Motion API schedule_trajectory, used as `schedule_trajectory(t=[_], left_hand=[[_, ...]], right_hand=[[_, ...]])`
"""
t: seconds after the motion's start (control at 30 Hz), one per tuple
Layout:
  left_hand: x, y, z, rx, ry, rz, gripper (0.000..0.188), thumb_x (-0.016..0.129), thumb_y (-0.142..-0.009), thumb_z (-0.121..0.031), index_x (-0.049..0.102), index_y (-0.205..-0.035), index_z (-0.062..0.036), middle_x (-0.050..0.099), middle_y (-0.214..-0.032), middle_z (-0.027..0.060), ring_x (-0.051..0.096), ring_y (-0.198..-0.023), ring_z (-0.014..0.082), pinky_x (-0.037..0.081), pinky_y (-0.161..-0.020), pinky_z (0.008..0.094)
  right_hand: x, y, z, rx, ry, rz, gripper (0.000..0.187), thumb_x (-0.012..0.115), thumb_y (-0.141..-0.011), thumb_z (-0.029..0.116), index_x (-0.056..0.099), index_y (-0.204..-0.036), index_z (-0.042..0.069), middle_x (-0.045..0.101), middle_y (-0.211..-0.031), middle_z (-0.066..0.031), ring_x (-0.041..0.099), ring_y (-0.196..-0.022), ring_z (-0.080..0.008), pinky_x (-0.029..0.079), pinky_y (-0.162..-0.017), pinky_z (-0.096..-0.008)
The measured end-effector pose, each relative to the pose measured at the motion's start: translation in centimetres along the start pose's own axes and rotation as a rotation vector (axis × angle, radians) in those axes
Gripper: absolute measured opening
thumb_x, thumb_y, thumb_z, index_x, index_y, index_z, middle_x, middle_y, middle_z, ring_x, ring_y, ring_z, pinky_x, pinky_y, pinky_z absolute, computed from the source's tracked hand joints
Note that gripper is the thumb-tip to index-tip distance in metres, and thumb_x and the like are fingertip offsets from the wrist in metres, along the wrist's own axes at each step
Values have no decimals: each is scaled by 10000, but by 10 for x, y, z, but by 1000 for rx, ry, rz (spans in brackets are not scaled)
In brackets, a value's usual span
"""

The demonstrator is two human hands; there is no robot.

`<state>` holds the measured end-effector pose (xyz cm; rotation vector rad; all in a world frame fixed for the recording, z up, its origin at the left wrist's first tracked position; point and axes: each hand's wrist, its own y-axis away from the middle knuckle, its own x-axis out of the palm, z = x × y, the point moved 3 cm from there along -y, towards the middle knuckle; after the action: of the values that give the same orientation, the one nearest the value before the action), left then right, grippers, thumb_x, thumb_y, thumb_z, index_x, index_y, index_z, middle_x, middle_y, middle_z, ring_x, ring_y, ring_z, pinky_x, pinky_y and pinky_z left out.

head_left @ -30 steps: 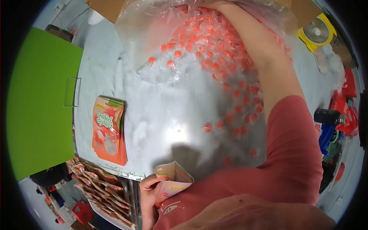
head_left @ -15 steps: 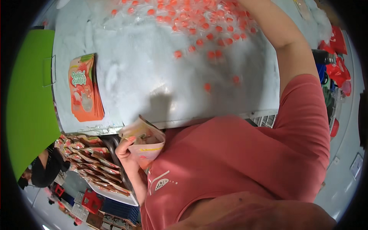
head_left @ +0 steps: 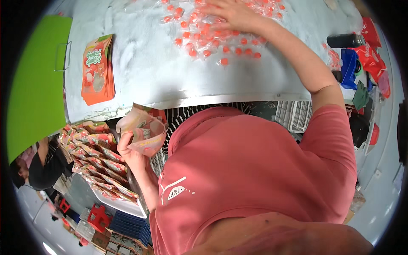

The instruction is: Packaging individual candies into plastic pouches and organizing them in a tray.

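Note:
My left hand (head_left: 132, 154) grips an opened candy pouch (head_left: 146, 135) just below the front edge of the table. The pouch's mouth gapes, and its pale inner side shows. Across the table, my right hand (head_left: 227, 16) lies spread over a heap of small red candies (head_left: 204, 42) in clear wrappers, fingers stretched out to the left. A neat stack of flat orange pouches (head_left: 98, 70) lies on the left part of the table.
Left of my body, a white tray (head_left: 127, 207) carries several rows of filled pouches (head_left: 100, 157). A green panel (head_left: 36, 85) borders the table (head_left: 144, 80). At the right are a black object (head_left: 346, 41) and red bags (head_left: 369, 55). Another person (head_left: 44, 165) is at lower left.
My right hand has come into view over the candies, and the heap has shifted left and bunched together. The view has tilted; my left hand still holds the pouch.

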<state>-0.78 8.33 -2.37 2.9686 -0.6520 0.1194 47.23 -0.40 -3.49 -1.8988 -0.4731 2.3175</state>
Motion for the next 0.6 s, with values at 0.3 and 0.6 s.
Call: schedule_trajectory(t=[0.3, 0.6], left_hand=[[-11, 4, -9, 91, -68, 43, 196, 711, -846, 52, 688, -1020, -35, 664, -1001, 65, 615, -908, 133, 509, -832, 288], [23, 9, -27, 131, -338, 130, 93, 715, -850, 34, 716, -941, 22, 643, -887, 41, 596, -835, 112, 468, -748, 230]], right_hand=[[11, 46, 13, 385, 150, 55, 595, 619, -889, 400, 507, -1401, 121, 427, -1444, -204, 428, -1311, -399, 368, -1073, -511], [74, -21, 134, 170, 89, -126, 586, 590, -916, 469, 462, -1438, 233, 415, -1502, -99, 388, -1377, -313, 357, -1068, -579]])
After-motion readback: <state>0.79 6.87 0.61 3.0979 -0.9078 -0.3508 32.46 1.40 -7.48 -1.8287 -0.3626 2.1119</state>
